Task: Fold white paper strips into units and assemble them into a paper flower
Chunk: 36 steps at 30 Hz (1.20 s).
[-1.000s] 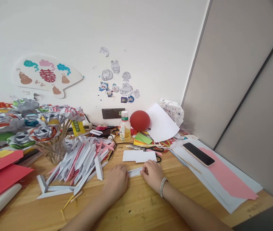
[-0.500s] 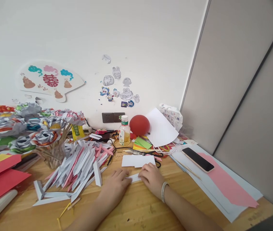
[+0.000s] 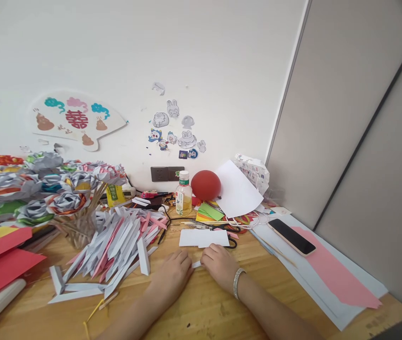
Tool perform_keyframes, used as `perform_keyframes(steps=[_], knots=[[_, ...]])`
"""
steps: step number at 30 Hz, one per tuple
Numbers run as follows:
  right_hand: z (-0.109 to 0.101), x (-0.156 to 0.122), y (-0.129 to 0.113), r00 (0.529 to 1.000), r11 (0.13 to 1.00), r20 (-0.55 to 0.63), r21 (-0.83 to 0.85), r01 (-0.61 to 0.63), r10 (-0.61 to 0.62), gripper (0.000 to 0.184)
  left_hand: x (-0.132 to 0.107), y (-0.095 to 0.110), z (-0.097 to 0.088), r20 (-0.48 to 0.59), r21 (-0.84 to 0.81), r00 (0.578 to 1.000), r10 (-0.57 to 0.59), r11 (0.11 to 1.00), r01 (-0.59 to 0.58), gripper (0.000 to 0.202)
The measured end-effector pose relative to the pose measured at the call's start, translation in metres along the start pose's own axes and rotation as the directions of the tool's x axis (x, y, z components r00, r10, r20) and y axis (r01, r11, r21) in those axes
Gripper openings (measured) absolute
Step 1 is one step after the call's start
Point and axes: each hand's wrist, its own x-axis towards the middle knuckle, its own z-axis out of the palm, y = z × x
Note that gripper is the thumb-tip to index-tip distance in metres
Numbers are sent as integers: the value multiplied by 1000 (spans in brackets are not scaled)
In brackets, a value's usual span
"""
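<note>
A narrow white paper strip lies on the tabletop, around the middle of its width and toward the near edge; only a short piece shows in the gap between the hands. The left hand covers one end and the right hand the other, the two apart but close. Their fingertips are hidden, so whether they pinch the strip or only press on it I cannot tell.

The step in hand looks like flattening or creasing the strip. To do it well, the long edges should be lined up before any weight goes on, one end held firmly while the other fingers run outward along the crease, pressing evenly against the wood. Pulling the ends unevenly could skew the fold.

Just beyond, toward the back edge, lie white paper pieces, near enough that the right hand should avoid nudging them, with a black scissors handle beside them. Toward the left edge is a heap of folded strips; toward the right edge, a phone rests on paper, well clear of the hands.
</note>
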Motion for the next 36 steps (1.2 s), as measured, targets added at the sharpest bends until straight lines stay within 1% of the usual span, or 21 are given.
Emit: perform_keyframes(steps=[2,5,9,11,13,15,17,18,19,21,23,24,26,28,29,30,33,36], knots=[[1,-1,-1,1000,1000,6,23,-3,2,12,-2,2,-2,22,-6,1000,-12,1000,13,21],[-2,-1,-1,999,994,33,96,-44,41,4,-4,3,-5,66,17,998,-5,1000,4,19],[-8,-1,-3,993,982,78,161,-98,87,3,-4,2,-10,131,54,991,-37,998,30,14],[-9,-1,-4,992,974,66,192,-121,110,2,-5,0,-13,146,28,988,-46,999,42,17],[-10,-2,-6,992,966,41,224,-128,122,2,-5,-1,-14,150,-24,987,-65,997,70,24],[-11,-3,-7,995,968,32,231,-97,92,2,-6,-1,-14,142,-64,981,-135,987,146,27],[-13,-3,-8,998,977,49,207,-49,40,4,-6,-1,-12,137,-97,971,-196,973,210,21],[-15,-4,-9,998,980,63,196,-20,8,4,-7,-1,-12,135,-113,969,-209,968,224,17],[-16,-4,-9,997,981,76,192,12,-27,4,-7,0,-10,137,-133,969,-203,966,222,15],[-20,-4,-11,992,976,92,208,70,-91,9,-9,1,-8,144,-169,976,-162,968,186,11],[-23,-5,-13,989,966,97,241,89,-115,14,-11,2,-6,132,-183,984,-120,973,143,10],[-23,-5,-15,991,965,98,256,64,-92,13,-11,3,-5,120,-185,988,-101,975,122,11],[-22,-5,-18,995,958,101,286,-33,4,8,-12,4,-3,97,-187,992,-75,978,92,12],[-19,-5,-18,991,946,100,302,-115,88,6,-12,5,-2,88,-205,993,-76,974,93,12],[-17,-5,-18,991,945,93,303,-122,98,3,-12,6,-2,89,-222,992,-89,969,107,12],[-15,-5,-17,993,948,79,301,-106,86,4,-12,6,-3,94,-245,989,-110,961,130,12],[-7,-6,-12,1000,961,0,275,-25,26,18,-12,9,-8,121,-348,977,-175,914,206,15],[0,-8,-9,996,979,-90,203,33,-15,24,-12,10,-15,154,-476,972,-178,849,230,21]])
